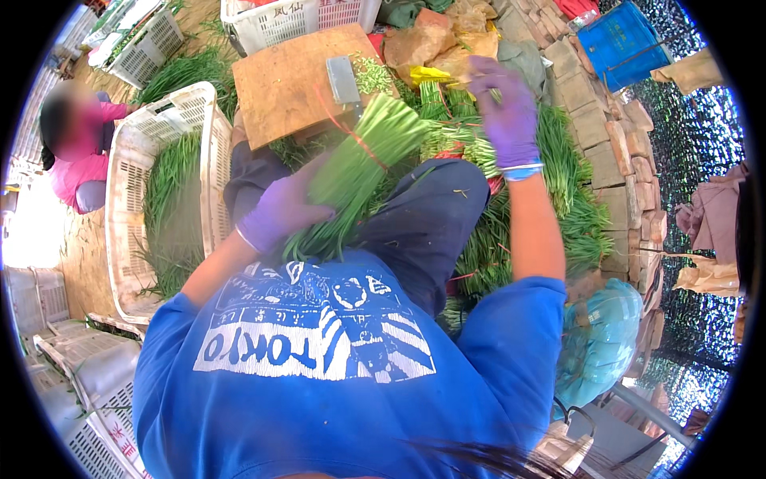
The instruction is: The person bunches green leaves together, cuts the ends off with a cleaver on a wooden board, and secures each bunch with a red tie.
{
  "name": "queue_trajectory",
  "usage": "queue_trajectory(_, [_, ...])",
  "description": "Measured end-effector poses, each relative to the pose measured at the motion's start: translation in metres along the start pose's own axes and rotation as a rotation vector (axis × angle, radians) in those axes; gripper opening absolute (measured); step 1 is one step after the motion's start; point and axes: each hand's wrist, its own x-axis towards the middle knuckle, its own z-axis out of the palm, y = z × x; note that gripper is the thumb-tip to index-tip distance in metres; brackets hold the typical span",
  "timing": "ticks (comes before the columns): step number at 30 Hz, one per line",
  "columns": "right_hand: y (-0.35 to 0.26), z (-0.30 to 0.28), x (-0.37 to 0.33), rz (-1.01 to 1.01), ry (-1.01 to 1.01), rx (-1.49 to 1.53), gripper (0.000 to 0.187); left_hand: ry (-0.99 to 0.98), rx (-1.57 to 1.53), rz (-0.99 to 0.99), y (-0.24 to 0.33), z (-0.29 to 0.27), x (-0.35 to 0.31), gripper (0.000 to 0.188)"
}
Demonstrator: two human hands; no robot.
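Note:
My left hand (279, 209), in a purple glove, grips a thick bunch of green chives (363, 152) over my lap. A thin red tie (369, 152) crosses the bunch, one end sticking out. The pale cut ends point up and to the right; the leafy ends hang toward my shirt. My right hand (504, 112), also purple-gloved, is raised beyond my right knee, apart from the bunch. Its fingers are bent and somewhat blurred, with a gap between thumb and fingers. Below it lie more tied bunches of chives (471, 148) and a yellow piece of plastic (431, 74).
A wooden board (283, 84) ahead carries a grey rectangular blade (343, 80) and cut stalk ends (371, 76). On the left stands a white crate (209, 176) with loose greens. Bricks (594, 136) edge the right side, near a blue bin (622, 44). Another person (84, 152) sits far left.

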Motion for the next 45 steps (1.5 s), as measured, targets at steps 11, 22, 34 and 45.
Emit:
queue_trajectory(11, [-0.066,0.121,-0.064,0.622,-0.136,1.585,0.054,-0.133,-0.648,0.098,-0.004,-0.006,0.015,0.089])
queue_trajectory(22, [-0.077,0.139,-0.029,0.680,0.079,1.276,0.044,0.505,0.531,0.346,0.043,-0.025,0.017,0.037])
queue_trajectory(34, [-0.076,0.135,-0.039,0.603,0.059,1.211,0.051,0.045,0.203,0.218,0.026,-0.044,0.027,0.020])
queue_trajectory(45, [-0.085,0.126,-0.036,0.661,0.045,1.367,0.044,-0.059,-0.224,0.035,0.029,-0.026,0.002,0.032])
